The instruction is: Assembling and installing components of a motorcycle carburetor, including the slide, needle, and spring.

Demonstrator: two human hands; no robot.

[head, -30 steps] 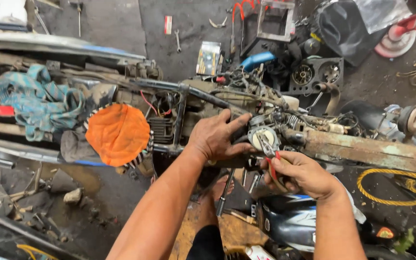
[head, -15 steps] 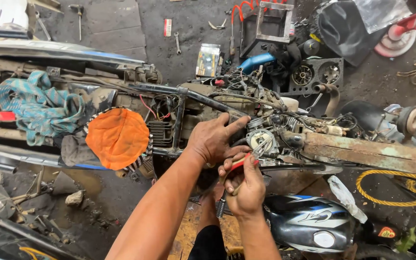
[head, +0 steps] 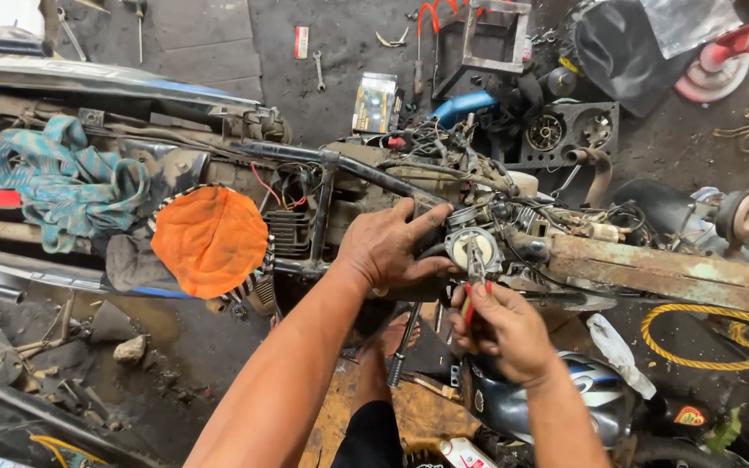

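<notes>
My right hand [head: 504,334] had brought the red-handled pliers [head: 475,286] back up to the carburetor [head: 472,245]; my left hand [head: 387,247] gripped the carburetor's side.

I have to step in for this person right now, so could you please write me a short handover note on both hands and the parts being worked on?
Left hand: wrapped over the motorcycle frame beside the round carburettor part, thumb towards it, steadying.
Right hand: gripping red-handled pliers, tips up against the lower face of the round part.
Around: orange rag draped on the frame to the left, blue-green cloth further left, screwdriver leaning below the hands, spanner on the floor beyond.
Done: bike stripped, wiring and engine exposed.
Left: whatever the pliers are gripping is too small to tell; check before pulling.
</notes>
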